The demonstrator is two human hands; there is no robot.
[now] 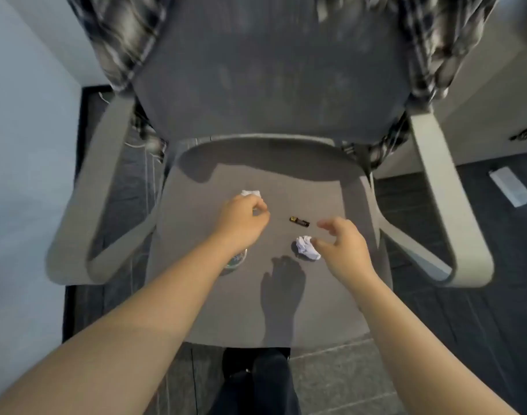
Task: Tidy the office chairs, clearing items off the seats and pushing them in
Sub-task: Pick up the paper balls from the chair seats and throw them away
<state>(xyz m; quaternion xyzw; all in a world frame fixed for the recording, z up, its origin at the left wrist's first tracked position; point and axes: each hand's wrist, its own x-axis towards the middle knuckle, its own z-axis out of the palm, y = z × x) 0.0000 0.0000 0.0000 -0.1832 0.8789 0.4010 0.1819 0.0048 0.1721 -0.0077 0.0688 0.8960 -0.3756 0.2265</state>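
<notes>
A grey office chair faces me, its seat [316, 301] just below my hands. On the seat lie a crumpled white paper ball [250, 193], a second paper ball [307, 247] and a small black and gold battery [299, 221]. My left hand [241, 221] hovers over the seat just below the far paper ball, fingers curled, holding nothing that I can see. My right hand [343, 244] is open, thumb and fingers spread right beside the nearer paper ball. A round, partly hidden object [236, 260] shows under my left forearm.
A plaid shirt [118, 46] hangs over the chair back [271, 73]. Grey armrests [76, 223] stand on both sides. A white flat device [510, 187] lies on the dark floor at right. A pale wall runs along the left. My dark shoe [256, 381] is below the seat edge.
</notes>
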